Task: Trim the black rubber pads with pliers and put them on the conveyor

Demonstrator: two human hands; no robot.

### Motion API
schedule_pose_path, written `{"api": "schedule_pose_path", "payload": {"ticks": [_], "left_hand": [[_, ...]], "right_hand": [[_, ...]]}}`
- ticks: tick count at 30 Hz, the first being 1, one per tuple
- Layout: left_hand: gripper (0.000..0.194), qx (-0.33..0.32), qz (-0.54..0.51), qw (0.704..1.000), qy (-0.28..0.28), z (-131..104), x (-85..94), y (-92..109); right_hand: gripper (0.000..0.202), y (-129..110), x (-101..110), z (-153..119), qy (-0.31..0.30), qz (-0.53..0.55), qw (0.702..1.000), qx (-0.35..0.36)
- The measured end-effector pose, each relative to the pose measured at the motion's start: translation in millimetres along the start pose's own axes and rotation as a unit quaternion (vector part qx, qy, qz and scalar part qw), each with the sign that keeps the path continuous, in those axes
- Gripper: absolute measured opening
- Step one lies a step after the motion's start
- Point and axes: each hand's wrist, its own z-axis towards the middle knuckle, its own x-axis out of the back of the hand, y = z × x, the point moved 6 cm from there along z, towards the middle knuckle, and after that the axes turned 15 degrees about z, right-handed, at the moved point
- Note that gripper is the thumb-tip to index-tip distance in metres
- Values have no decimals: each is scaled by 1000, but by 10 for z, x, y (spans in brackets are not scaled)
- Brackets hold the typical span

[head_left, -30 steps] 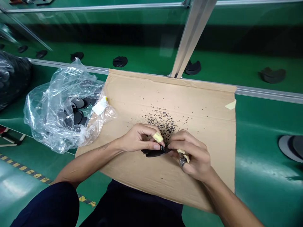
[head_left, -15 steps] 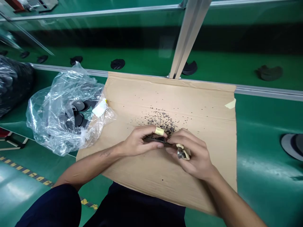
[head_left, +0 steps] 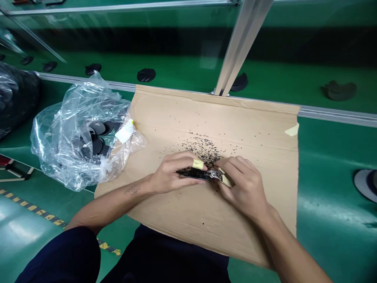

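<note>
My left hand [head_left: 173, 173], with yellow tape round one finger, pinches a thin, glossy black plastic part [head_left: 193, 174] seen nearly edge-on. Small metal nippers [head_left: 214, 174] are gripped in my right hand [head_left: 244, 182], their head touching or very close to the right end of the part. Something yellow shows beside the tool, partly covered by my fingers. Beyond both hands, many tiny black scraps [head_left: 203, 147] lie scattered over a cardboard sheet [head_left: 165, 220].
Left of the cardboard, a clear plastic bag [head_left: 59, 137] holds several round black parts [head_left: 98, 127]. A dark bag [head_left: 17, 100] stands farther left. Metal framing [head_left: 244, 43] and a clear panel rise behind. At the right edge is a grey and black round object [head_left: 365, 182].
My right hand has turned the nippers so their head now points left and meets the end of the black part. The left hand has tilted the part, showing more of its glossy side.
</note>
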Motion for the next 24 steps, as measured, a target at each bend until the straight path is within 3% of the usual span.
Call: {"api": "schedule_pose_path", "payload": {"ticks": [19,24], "left_hand": [[21,-6,-4,1000,15,-37,-36,10],[21,-1,-3,1000,24,-41,-57,3]], "right_hand": [[12,-103,47,-24,19,-105,993,49],[12,-60,29,-60,-3,-63,998,17]]}}
